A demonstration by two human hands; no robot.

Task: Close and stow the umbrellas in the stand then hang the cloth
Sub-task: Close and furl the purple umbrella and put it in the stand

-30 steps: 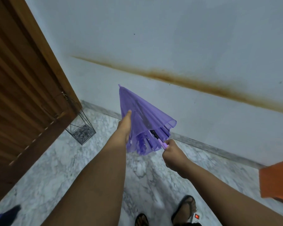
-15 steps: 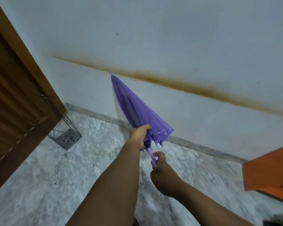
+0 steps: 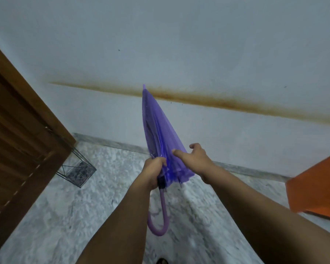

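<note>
My left hand (image 3: 153,173) is gripping the purple umbrella (image 3: 160,138) tight around the gathered lower edge of its canopy, fingers curled round the folds. My right hand (image 3: 193,159) is lying against the canopy at the three o'clock side, thumb pressing the fabric, the other fingers loose and spread. The umbrella is folded, tip pointing toward twelve o'clock, its curved handle (image 3: 160,220) hanging at six. The wire stand (image 3: 78,168) is sitting on the marble floor (image 3: 69,210) at nine o'clock, by the wooden door (image 3: 17,140), well apart from the umbrella.
</note>
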